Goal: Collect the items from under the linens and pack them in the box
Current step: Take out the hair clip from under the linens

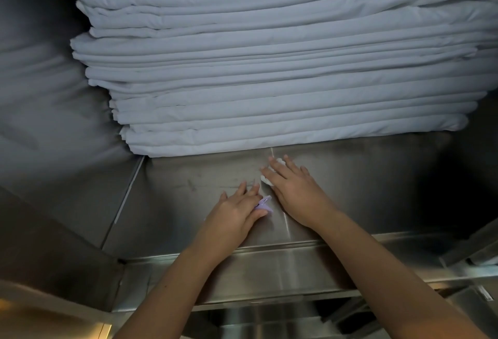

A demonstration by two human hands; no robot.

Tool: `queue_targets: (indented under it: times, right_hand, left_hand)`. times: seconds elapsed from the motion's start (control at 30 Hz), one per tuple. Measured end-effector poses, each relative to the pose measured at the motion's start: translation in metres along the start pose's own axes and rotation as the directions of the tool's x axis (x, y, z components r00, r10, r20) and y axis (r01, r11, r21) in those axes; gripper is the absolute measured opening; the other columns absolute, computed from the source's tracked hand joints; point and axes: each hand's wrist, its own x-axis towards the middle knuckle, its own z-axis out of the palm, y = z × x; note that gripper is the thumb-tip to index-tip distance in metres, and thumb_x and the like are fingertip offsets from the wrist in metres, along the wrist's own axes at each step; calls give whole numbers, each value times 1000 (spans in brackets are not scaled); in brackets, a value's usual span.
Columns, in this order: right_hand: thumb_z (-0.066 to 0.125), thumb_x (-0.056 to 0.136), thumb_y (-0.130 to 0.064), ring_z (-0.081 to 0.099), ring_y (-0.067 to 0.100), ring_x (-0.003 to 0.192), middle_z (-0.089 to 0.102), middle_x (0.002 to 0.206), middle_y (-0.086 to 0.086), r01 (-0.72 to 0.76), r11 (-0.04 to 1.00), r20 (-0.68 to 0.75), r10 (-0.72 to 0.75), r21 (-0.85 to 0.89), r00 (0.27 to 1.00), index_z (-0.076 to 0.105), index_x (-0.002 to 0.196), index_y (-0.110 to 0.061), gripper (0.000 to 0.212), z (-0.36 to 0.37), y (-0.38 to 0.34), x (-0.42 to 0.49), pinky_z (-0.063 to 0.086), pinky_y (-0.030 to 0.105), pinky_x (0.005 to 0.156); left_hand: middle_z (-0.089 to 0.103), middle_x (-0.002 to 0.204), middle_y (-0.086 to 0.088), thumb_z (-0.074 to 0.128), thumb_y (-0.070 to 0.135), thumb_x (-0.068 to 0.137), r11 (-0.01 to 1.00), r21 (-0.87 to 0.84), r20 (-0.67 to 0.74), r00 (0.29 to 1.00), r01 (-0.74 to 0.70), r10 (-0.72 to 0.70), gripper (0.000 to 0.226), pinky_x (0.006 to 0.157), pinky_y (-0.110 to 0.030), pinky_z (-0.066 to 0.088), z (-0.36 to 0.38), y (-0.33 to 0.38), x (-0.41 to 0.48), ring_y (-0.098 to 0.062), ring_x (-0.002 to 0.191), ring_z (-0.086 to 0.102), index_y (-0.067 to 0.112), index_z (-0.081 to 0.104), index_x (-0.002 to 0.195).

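Note:
A tall stack of folded white linens (269,69) stands on a steel shelf (363,190). In front of its bottom edge both my hands lie on the shelf. My left hand (237,214) holds a small purple clip-like item (264,204) between thumb and forefinger, the other fingers stretched flat. My right hand (293,187) lies flat with straight fingers over a small white item (266,179) that shows at its fingertips and left side. No box is in view.
A grey padded side wall (48,96) closes the shelf on the left. The shelf's raised front lip (269,266) runs below my forearms. More steel framing shows at the lower right (474,255).

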Motion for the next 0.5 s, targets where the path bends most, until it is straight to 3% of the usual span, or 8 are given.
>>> queue_targets:
  times: [0.13,0.23,0.3,0.37,0.43,0.5]
  right_hand:
    - [27,101,-21,1,24,144,7,157,1,-1,999,-15,1,39,1000,20,147,-23,46,-1,-1,-1,12,44,112]
    - [27,100,-14,6,24,143,11,157,2,-9,998,-72,14,65,997,21,147,-23,48,-1,-1,-4,17,41,111]
    - [29,99,-10,9,24,143,14,156,2,-7,994,-111,19,105,994,23,146,-22,49,-1,-1,-6,19,40,111]
    - [30,99,-8,12,23,143,18,155,1,7,989,-143,15,148,990,25,146,-22,49,-2,-2,-8,21,40,112]
    - [32,99,-8,14,21,143,21,154,1,32,978,-172,3,205,985,27,145,-22,48,-2,-2,-9,22,39,112]
    - [34,99,-6,17,19,142,26,153,0,67,945,-210,2,321,978,31,144,-21,47,-4,-2,-9,22,34,113]
  left_hand:
    - [43,141,-6,50,21,94,987,-163,-210,977,-11,-24,35,107,-27,25,-2,3,-2,-18,134,35,9,54,127]
    - [61,118,8,55,14,91,874,-486,-413,881,3,-232,18,88,-8,39,-13,14,1,4,104,56,22,66,102]
    - [68,106,10,55,23,88,635,-771,-397,808,-36,-436,12,83,-11,46,-24,21,5,6,93,61,25,66,91]
    - [72,97,5,51,37,81,251,-963,-228,798,-100,-558,27,80,-24,54,-33,22,10,-9,96,66,17,66,94]
    - [72,100,-3,46,40,81,-42,-991,-81,829,-125,-554,40,72,-33,58,-39,19,12,-19,99,67,10,61,102]
    - [71,104,-8,42,42,84,-224,-968,24,852,-110,-523,44,68,-36,58,-42,19,12,-22,99,66,9,57,108]
